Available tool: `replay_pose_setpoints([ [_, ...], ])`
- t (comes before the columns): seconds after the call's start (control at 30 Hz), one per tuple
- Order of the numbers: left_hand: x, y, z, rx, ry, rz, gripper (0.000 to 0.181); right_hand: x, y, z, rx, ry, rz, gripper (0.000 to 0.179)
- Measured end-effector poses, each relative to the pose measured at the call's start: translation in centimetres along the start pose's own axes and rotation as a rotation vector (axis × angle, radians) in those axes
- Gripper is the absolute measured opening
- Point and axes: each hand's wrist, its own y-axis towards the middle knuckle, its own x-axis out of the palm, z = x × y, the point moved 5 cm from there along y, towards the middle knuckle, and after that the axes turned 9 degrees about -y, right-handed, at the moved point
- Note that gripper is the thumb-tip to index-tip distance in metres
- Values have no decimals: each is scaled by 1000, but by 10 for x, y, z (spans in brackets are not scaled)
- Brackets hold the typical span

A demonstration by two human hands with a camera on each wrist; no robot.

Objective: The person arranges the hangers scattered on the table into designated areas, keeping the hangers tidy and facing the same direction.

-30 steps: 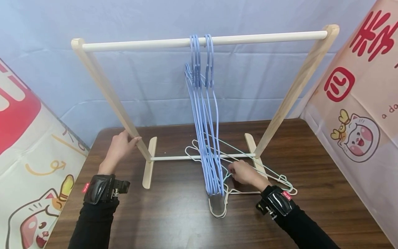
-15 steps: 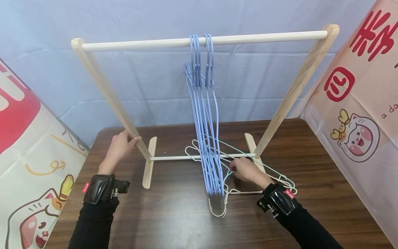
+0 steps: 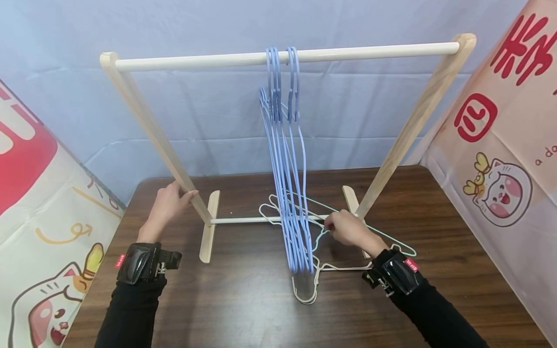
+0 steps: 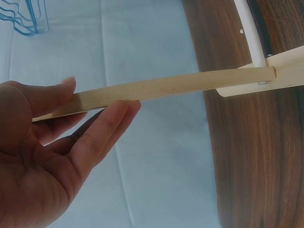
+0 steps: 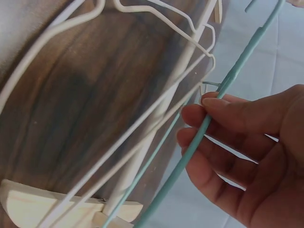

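Observation:
A clothes rack with wooden uprights and a white top rail [image 3: 196,62] stands on the table. My left hand [image 3: 167,205] holds its left upright [image 4: 171,84] low down, thumb on one side and fingers on the other. To the right, my right hand [image 3: 351,229] pinches a mint-green clothes hanger [image 5: 186,157] by its wire between thumb and fingertips. The green hanger's hook points toward the front, partly behind several blue hangers [image 3: 275,150] hung on the rail. White hangers [image 3: 345,268] lie beneath on the table, partly covered by my right hand and wrist.
A white lower bar [image 3: 243,220] joins the rack's two wooden feet, the left foot [image 3: 210,237] lying flat on the dark wood table [image 3: 235,309]. Pale blue cloth [image 3: 209,111] hangs behind, with printed banners at both sides.
My right hand has moved slightly up and back, lifting the green hanger away from the white ones, its far corner shifting with it. My left hand stays on the upright.

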Motion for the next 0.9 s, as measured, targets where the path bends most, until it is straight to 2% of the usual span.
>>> replay_pose_setpoints([
  [0.23, 0, 0, -1, 7, 0, -2, 33, -10, 3, 1, -33, -3, 73, 25],
  [0.33, 0, 0, -1, 8, -1, -3, 34, -14, 5, 1, -23, -2, 85, 23],
  [0.9, 0, 0, 0, -2, -1, -5, 36, -37, 5, 10, 41, 27, 80, 21],
])
